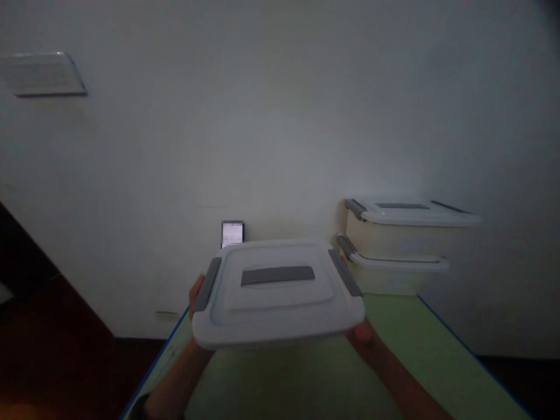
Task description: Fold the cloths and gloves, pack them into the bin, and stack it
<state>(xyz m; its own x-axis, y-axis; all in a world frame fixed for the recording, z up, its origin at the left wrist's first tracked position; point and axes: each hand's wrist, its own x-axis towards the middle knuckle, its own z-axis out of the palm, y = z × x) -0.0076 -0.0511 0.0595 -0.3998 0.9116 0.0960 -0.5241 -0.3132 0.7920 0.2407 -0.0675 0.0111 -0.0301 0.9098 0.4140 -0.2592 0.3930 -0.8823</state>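
A white storage box [280, 321] with a lidded top, a grey handle and grey side clips is held up over the green table [280, 385]. My left hand [196, 294] grips its left side, the fingers partly showing beside the clip. At the near right corner, my right hand [362, 335] holds the box from the side and below. Most of the fingers of both hands are hidden by the box, and so are its walls under the lid.
Two similar boxes are stacked against the wall at the back right: an upper box [394, 239] on a lower box [385, 277]. Behind the held box stands a small device with a lit screen [233, 234]. Blue edging [472, 352] runs along the table's sides.
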